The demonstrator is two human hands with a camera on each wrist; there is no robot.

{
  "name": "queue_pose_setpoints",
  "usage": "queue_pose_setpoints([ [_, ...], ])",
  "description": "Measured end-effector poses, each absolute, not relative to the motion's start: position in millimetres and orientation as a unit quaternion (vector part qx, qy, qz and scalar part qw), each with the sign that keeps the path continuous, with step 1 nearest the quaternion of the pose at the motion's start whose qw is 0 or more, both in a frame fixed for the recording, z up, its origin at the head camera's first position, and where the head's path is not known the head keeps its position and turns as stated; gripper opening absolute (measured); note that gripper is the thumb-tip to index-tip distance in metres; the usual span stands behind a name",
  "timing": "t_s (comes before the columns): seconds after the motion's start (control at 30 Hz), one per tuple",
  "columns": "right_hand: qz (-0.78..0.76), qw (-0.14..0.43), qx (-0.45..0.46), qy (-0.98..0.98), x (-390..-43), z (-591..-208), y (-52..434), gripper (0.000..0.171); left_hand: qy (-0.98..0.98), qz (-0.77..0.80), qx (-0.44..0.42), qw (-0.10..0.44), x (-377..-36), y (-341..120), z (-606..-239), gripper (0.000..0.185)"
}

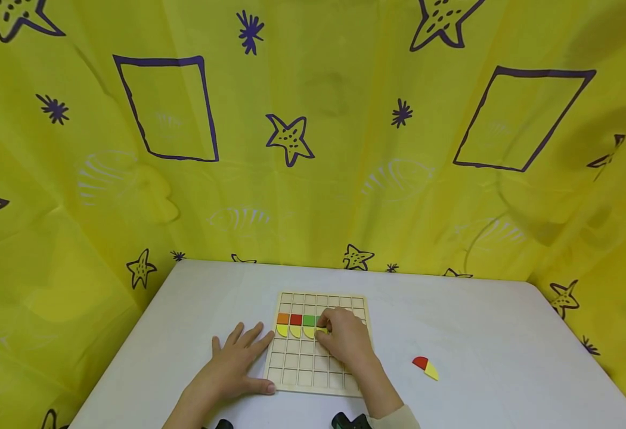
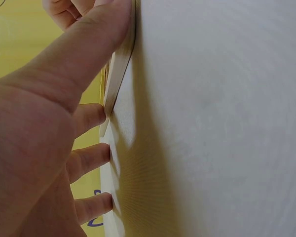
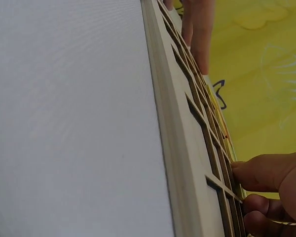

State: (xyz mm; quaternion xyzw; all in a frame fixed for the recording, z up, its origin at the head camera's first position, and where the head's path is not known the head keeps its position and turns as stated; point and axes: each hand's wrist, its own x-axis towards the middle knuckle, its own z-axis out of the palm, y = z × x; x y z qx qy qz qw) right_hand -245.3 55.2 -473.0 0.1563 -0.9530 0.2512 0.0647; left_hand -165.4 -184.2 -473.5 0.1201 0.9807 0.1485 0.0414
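I see the left hand (image 1: 235,360) flat, fingers relaxed, bracing the grid board (image 1: 304,372) at lower centre. Right hand (image 1: 345,339) pinches a yellow piece (image 1: 321,330) mid-board, w/ spare pieces (image 1: 425,367) lower right.

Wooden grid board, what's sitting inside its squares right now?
The wooden grid board holds orange, red and green squares above yellow quarter-round pieces. The right hand covers several cells, so their contents are hidden.

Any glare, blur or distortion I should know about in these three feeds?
Head view: even light, no glare, wide-angle bowing at the edges, grid board sharp. Left wrist view: left hand fills the frame, soft. Right wrist view: board edge steeply foreshortened, fingertips blurred.
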Motion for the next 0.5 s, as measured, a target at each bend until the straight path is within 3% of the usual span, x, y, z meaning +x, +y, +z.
queue_pose_setpoints([
  [0.5,0.255,0.057,0.168,-0.951,-240.7,-468.4,63.8,0.012,0.979,0.157,0.115,0.054,-165.7,-183.5,-470.6,0.097],
])
